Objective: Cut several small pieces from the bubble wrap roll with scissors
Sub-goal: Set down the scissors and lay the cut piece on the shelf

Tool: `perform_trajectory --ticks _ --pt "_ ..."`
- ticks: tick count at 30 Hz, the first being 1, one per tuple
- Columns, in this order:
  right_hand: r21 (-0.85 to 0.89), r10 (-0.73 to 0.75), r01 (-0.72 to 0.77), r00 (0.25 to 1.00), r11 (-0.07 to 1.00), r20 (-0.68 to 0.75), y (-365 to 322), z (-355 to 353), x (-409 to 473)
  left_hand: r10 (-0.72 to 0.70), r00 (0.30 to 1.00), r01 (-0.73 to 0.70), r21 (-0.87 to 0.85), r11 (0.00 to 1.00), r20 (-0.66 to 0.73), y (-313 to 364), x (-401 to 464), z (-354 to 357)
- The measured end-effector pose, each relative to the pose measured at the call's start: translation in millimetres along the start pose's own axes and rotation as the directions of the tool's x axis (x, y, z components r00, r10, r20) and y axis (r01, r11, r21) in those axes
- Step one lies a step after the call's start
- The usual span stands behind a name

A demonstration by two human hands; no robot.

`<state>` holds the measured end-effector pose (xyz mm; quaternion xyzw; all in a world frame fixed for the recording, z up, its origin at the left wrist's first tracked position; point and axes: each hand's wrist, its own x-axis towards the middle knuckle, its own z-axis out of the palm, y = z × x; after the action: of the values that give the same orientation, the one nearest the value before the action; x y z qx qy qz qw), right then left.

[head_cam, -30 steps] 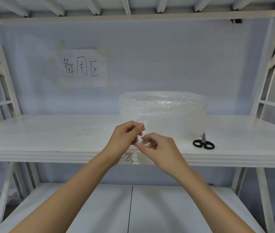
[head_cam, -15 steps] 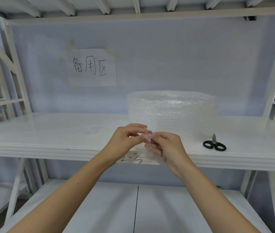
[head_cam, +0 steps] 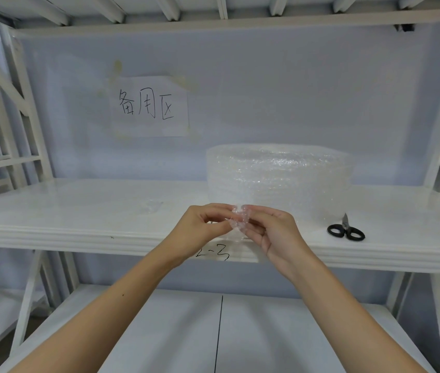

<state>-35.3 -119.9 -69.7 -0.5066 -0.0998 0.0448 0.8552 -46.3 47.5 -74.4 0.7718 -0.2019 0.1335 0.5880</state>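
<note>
While both hands pinch a scrap of bubble wrap (head_cam: 239, 221), the scissors (head_cam: 346, 231) lie untouched on the shelf (head_cam: 78, 211).

Seen from the head camera, the left hand (head_cam: 202, 227) and the right hand (head_cam: 270, 232) each hold a closed grip on the scrap, fingertips meeting in front of the shelf edge. Just behind them stands the bubble wrap roll (head_cam: 279, 179), with the scissors to its right, well apart from either hand. Another clear scrap (head_cam: 152, 205) seems to lie to the left, hard to tell. Such light, slippery film could slip loose and drop to the lower shelf (head_cam: 159, 332). White racking, a pale wall and a taped paper sign (head_cam: 149, 106) surround everything.
</note>
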Motion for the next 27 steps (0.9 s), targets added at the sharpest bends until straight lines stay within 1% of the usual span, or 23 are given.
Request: perform_trajectory --ticks 4,6,8,12,15,16,18,20,23,27 --pt "0.030 0.028 -0.029 0.999 0.999 0.036 -0.9 0.3 -0.4 0.041 0.999 -0.041 0.023 0.999 -0.008 -0.1 -1.0 0.9" --pt "-0.018 0.001 -0.001 0.999 1.000 0.037 -0.4 0.5 -0.5 0.035 0.999 -0.035 0.049 0.998 -0.001 -0.6 -0.8 0.6" --pt "-0.047 -0.026 0.026 1.000 0.999 0.006 0.7 0.6 0.0 0.006 1.000 -0.006 0.057 0.998 -0.002 -0.3 -0.7 -0.3" --pt "-0.035 -0.049 0.047 0.998 0.998 -0.045 0.5 2.2 2.5 -0.072 0.997 0.071 -0.066 0.995 -0.001 6.0 -1.5 1.2" --pt "-0.036 -0.070 0.068 0.997 0.997 -0.045 3.4 5.0 4.1 -0.090 0.993 0.083 -0.085 0.993 -0.074 6.3 0.8 3.4" --pt "-0.046 -0.082 0.079 0.995 0.996 -0.049 4.2 5.7 4.7 -0.119 0.989 0.110 -0.102 0.989 -0.082 5.1 1.6 3.7" --pt "-0.078 -0.109 0.105 0.992 0.991 -0.062 4.6 7.3 5.7 -0.206 0.976 0.196 -0.127 0.972 -0.066 2.9 2.1 3.1" --pt "-0.093 -0.132 0.125 0.989 0.988 -0.073 3.9 9.0 6.2 -0.246 0.969 0.242 -0.111 0.964 -0.028 1.4 1.2 0.8" --pt "-0.094 -0.148 0.140 0.986 0.986 -0.079 3.7 11.6 6.7 -0.255 0.967 0.254 -0.130 0.958 0.008 -1.0 0.1 -0.9" --pt "-0.143 -0.178 0.164 0.980 0.976 -0.089 5.6 14.3 8.8 -0.241 0.970 0.237 -0.140 0.961 -0.010 -1.7 -0.6 -3.1"
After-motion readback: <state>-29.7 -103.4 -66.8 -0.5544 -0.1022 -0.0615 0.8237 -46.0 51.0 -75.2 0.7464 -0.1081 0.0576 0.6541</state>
